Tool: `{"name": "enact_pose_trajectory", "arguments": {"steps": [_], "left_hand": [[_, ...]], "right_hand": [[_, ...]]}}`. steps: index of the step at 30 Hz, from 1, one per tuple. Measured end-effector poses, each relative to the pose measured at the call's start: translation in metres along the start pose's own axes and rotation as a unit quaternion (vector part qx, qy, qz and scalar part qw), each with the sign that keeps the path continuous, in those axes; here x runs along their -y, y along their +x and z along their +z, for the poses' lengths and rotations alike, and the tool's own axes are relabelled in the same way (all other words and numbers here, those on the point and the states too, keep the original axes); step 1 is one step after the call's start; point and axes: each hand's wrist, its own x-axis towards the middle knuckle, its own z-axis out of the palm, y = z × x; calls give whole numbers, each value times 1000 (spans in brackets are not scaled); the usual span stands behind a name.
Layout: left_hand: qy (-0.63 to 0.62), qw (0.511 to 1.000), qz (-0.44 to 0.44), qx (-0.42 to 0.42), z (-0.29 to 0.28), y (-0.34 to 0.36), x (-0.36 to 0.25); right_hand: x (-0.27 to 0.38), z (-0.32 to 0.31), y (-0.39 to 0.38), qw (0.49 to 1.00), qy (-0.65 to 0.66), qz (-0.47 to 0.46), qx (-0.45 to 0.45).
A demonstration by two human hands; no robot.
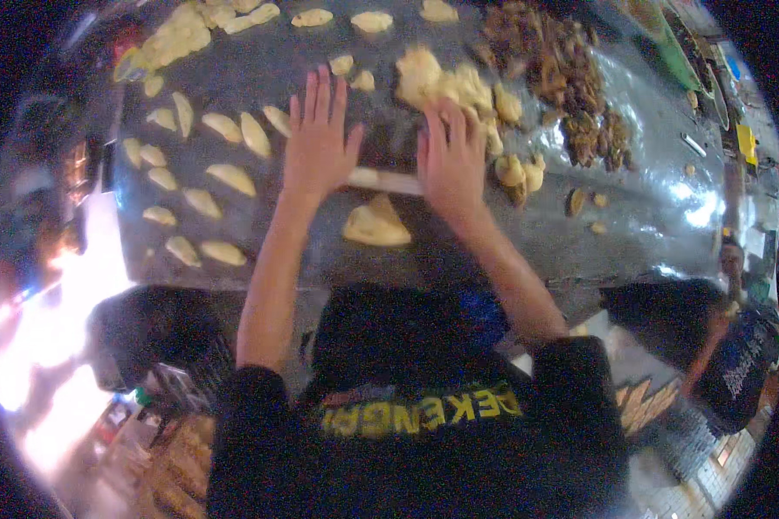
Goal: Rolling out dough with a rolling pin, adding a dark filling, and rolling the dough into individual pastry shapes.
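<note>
- Head view: the left hand lies palm down, fingers stretched flat and slightly spread, pressing on the left end of a pale wooden rolling pin.
- The right hand lies palm down on the right end of the same pin, fingers straight and close together; neither hand curls around the pin.
- The rolling pin lies crosswise on a shiny grey metal counter, between the two hands, only its middle stretch showing.
- A flattened yellow piece of dough lies on the counter just on the near side of the pin, between the forearms; whether the pin touches it cannot be told.
- Rows of folded yellow crescent-shaped pastries lie on the counter to the left of the left hand, well spread apart.
- A lumpy heap of yellow raw dough sits just beyond the right hand, with smaller lumps to its right.
- A mound of brown chopped filling lies farther right on the counter.
- At the right edge another person in a dark shirt stands beside the counter.
</note>
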Motion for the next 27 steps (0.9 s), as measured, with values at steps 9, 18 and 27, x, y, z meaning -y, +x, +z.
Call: {"name": "enact_pose_trajectory", "arguments": {"steps": [9, 18, 27], "left_hand": [[-26, 999, 3, -34, -10, -34, -7], [-72, 994, 68, 53, -35, -132, -11], [-118, 976, 140, 123, -49, -156, 7]], "right_hand": [[15, -42, -50, 958, -91, -54, 268], [50, -35, -139, 994, -19, -40, 98], [16, -25, -138, 983, -41, -148, 98]]}}
